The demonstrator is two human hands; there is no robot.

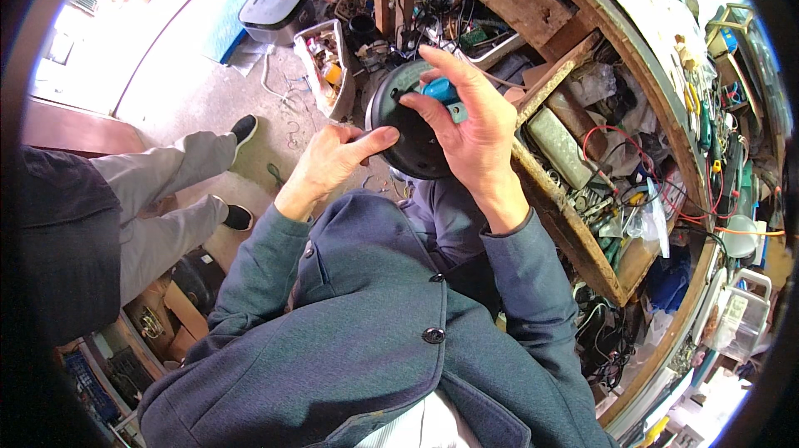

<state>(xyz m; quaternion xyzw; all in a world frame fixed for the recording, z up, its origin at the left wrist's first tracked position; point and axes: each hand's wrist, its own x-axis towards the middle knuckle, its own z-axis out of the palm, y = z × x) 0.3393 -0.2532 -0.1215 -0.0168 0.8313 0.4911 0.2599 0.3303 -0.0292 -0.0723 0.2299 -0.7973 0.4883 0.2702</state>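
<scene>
A black round, disc-like part with a raised rim and small holes is held up in front of my body, tilted. My left hand is closed on its left edge, with the thumb lying over the rim. My right hand is curled over its right side, with the thumb tip at the disc's face and the index finger arched above. Within the right hand's fingers sits a small, rounded, blue-teal piece; its far end is hidden, so I cannot tell its kind.
To the right stands a wooden bench with an open drawer full of tools, wires and a grey-green box. A white bin of odds and ends and a dark lidded container are ahead. At left, another person's legs extend over the floor.
</scene>
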